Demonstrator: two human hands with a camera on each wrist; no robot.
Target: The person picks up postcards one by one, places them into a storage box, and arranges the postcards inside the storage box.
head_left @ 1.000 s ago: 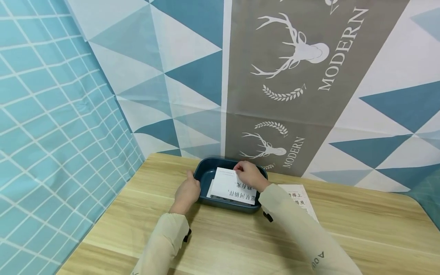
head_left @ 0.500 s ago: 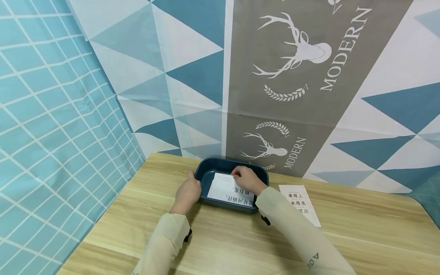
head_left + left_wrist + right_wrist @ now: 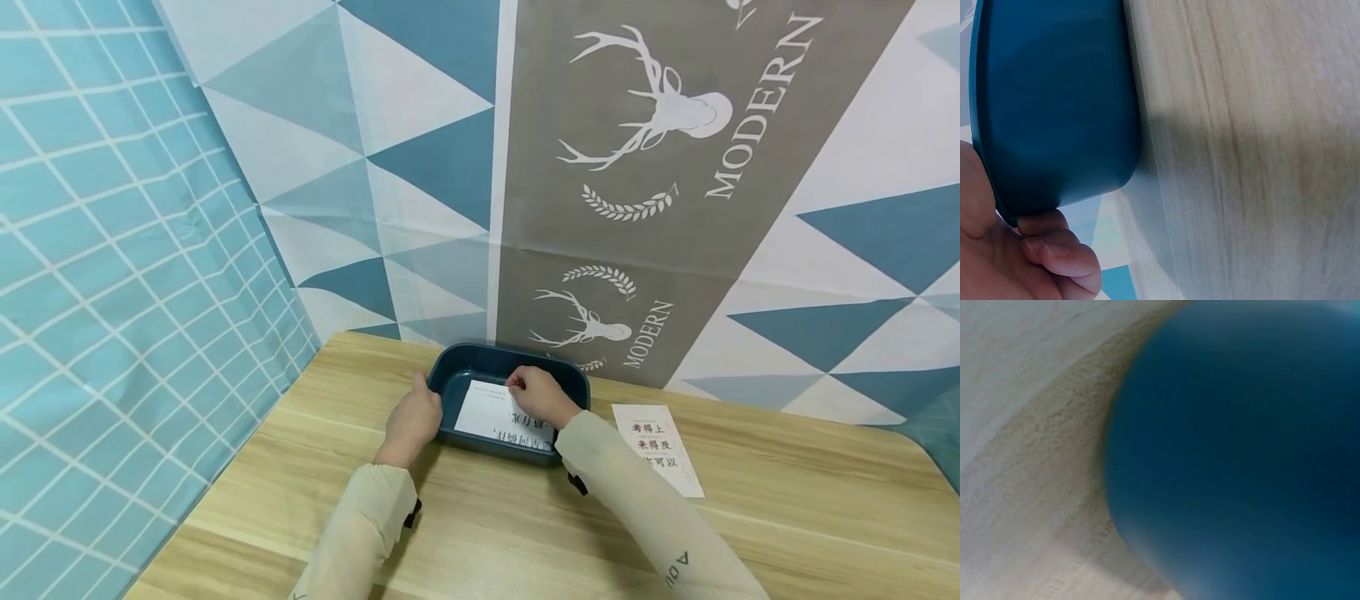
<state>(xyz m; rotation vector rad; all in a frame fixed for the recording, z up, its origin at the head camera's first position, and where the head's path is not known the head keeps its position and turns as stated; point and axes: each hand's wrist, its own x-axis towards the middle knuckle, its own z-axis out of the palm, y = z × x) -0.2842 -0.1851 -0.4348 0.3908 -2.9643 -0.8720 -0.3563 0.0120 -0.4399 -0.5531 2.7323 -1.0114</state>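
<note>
A dark blue plastic box (image 3: 480, 354) with rounded corners stands on the wooden table near the wall. My left hand (image 3: 411, 421) grips its left end by the rim; the left wrist view shows the curled fingers (image 3: 1075, 256) beneath the lip. Inside the box lies a white card (image 3: 487, 410) printed with dark characters, upside down to me. My right hand (image 3: 543, 395) reaches over the box's right side and pinches the card near its far edge, covering its right part. Only the blue wall of the box (image 3: 1229, 450) and some tabletop show in the right wrist view.
Another white card (image 3: 663, 446) with red and black characters lies on the table (image 3: 487, 525) right of the box, partly behind the right sleeve (image 3: 637, 487). A patterned cloth wall (image 3: 427, 192) rises right behind the box, and a blue checked cloth (image 3: 135, 275) hangs at left.
The right hand has lowered the card into the box and shifted slightly towards me. A card beneath it, visible earlier, is now covered. The left hand has kept its grip on the rim.
</note>
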